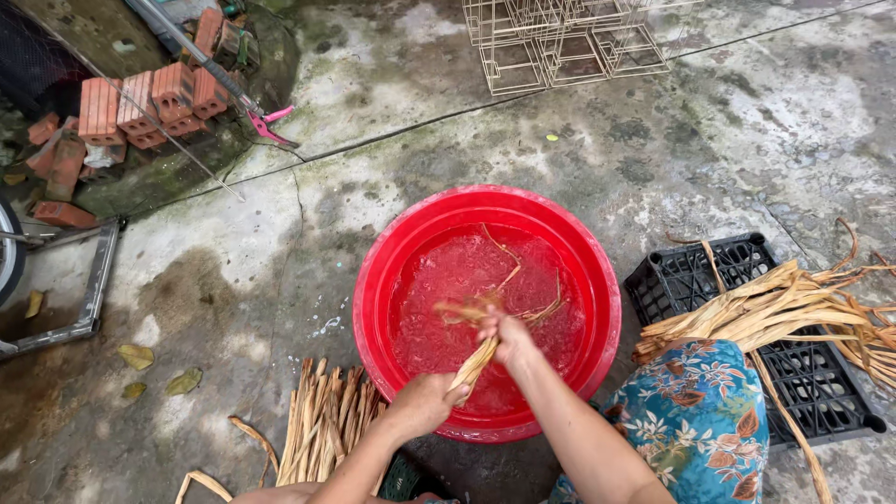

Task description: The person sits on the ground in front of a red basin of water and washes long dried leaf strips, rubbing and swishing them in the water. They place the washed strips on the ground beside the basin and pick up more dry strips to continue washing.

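Bundle of dried plant strips [478, 347]: held over the water of the red basin [401, 252], left hand [422, 403] closed round its lower end, right hand [509, 338] closed round its middle. More strips: a pile [327, 420] on the concrete beside the left arm; a sheaf [784, 308] across the black crate [821, 392].

Red basin, tan strips, grey ground

The round plastic basin [485, 210] is bright red, and the water in it shows red with white glints. The bundle of dried leaf strips [473, 366] gripped by the left hand [422, 403] and right hand [509, 338] is pale tan, as are the pile of strips [327, 420] on the ground and the sheaf [784, 308] over the black lattice crate [821, 392]. The trouser leg [695, 420] is turquoise with a rust-and-white leaf print. The bricks [149, 103] are orange-red, the shears' handles [271, 126] pink, the concrete floor [233, 252] mottled grey with green patches.
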